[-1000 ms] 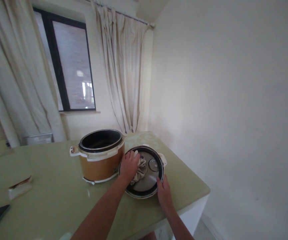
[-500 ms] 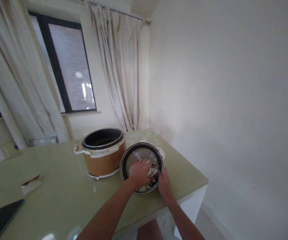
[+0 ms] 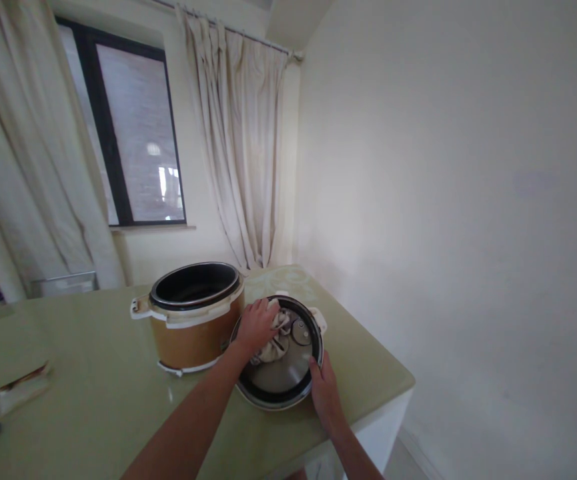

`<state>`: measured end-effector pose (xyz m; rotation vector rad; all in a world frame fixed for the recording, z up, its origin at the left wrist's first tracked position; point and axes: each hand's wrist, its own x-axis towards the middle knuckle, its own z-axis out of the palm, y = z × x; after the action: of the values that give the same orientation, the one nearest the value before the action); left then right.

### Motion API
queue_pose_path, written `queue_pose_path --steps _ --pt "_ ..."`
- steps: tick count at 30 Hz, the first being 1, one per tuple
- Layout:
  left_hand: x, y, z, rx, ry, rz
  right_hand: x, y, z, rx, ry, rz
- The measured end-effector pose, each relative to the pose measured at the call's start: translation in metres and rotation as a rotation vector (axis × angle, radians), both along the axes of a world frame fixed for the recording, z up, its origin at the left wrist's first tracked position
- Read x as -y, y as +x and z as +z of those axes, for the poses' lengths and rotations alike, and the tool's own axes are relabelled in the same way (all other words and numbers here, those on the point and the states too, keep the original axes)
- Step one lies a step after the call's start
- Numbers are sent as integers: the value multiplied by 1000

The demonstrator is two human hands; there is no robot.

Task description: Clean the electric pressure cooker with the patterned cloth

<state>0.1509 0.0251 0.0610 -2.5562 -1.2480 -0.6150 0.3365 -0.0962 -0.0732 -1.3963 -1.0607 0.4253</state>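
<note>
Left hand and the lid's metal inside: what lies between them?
In the head view, a crumpled cloth lies between the left hand and the upturned lid.

We have one view only, from a camera worn on the head, looking forward and down across the green table [image 3: 93,373] toward the room's corner. Window [image 3: 133,133] at eleven o'clock, wall at three. Both forearms enter from six; the cooker lid [image 3: 281,380] lies near, just below centre.
</note>
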Motion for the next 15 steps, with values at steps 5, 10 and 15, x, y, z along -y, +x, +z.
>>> queue_pose_path --steps 5,10,15 --pt "-15 -42 -11 109 -50 -261 7 -6 15 -20 -52 30" --pt "-23 -62 -15 93 -43 -389 11 -7 20 -4 -81 46" --pt "-32 -98 -17 79 -65 -452 11 -10 19 27 -86 54"
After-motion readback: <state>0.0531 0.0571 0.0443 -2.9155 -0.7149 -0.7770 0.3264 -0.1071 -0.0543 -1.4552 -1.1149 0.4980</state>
